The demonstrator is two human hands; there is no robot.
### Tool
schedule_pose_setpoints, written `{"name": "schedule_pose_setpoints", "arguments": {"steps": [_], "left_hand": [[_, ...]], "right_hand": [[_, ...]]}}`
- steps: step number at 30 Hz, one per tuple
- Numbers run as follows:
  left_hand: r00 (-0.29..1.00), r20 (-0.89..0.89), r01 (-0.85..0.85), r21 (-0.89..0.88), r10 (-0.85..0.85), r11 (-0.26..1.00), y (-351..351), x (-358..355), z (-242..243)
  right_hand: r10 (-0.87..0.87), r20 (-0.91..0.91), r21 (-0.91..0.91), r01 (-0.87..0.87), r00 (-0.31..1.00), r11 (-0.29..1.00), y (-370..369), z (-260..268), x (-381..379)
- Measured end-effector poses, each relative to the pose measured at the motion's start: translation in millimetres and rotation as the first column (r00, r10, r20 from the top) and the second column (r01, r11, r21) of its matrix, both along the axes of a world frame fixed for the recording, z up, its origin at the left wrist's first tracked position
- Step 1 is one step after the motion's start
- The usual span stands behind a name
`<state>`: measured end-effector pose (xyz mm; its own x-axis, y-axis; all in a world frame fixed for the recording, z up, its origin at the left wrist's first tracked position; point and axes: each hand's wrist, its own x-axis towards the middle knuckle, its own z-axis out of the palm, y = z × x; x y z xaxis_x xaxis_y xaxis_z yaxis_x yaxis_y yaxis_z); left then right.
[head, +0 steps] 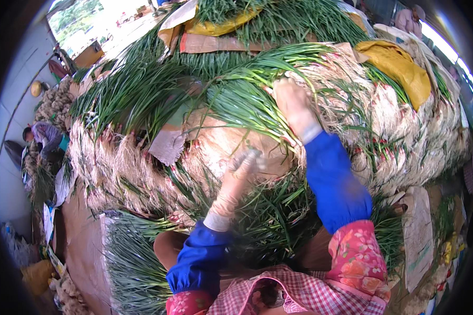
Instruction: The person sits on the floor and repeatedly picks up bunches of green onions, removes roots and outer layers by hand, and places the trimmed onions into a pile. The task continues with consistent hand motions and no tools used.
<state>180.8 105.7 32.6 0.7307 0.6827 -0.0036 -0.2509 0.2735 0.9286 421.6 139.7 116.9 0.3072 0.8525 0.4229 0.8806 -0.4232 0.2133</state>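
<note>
Long green allium stalks (248,104) with reddish bases and pale roots lie piled in front of me. My right hand (293,100) is at the bases of these stalks, its fingers curled down; blur hides whether it grips any. Over a tan sack (228,143) is my left hand (242,163), blurred, with its fingers bent and something small and greyish at the fingertips that I cannot make out. Loose green leaves (278,216) lie below both hands, close to my lap. Thick pale roots (331,75) spread just right of my right hand.
More stalks (132,94) are heaped at the left, their roots hanging over the edge. A yellow sack (402,67) covers part of the pile at right. Green leaves (136,264) lie at lower left. One person (47,136) bends at far left; another person (410,19) is at upper right.
</note>
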Motion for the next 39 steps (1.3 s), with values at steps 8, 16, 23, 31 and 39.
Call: {"name": "schedule_pose_setpoints", "arguments": {"steps": [8, 16, 23, 31, 39], "left_hand": [[0.963, 0.246, 0.041, -0.54, 0.111, 0.841, -19.1, -5.7, -56.4], [0.974, 0.22, 0.061, -0.469, 0.049, 0.881, -74.1, -60.0, -97.2], [0.91, 0.406, 0.091, -0.39, 0.082, 0.916, -90.6, -101.4, -91.5], [0.843, 0.474, 0.097, -0.6, 0.255, 0.794, -67.2, -81.5, -85.2], [0.937, 0.335, 0.062, -0.428, 0.095, 0.902, -27.1, -58.8, -27.3]], "right_hand": [[0.264, -0.826, 0.263, -0.074, 0.499, 0.962, -150.1, -62.4, -117.8], [0.202, -0.872, 0.173, 0.104, -0.446, 0.979, -119.0, -171.5, -141.4], [0.229, -0.907, -0.135, -0.759, 0.354, 0.636, -138.3, -118.8, -116.7], [0.138, -0.423, 0.398, 0.047, 0.895, 0.916, 36.1, -16.2, 24.0], [0.107, 0.414, 0.083, -0.155, 0.904, 0.984, -70.4, -28.0, -121.1]]}}
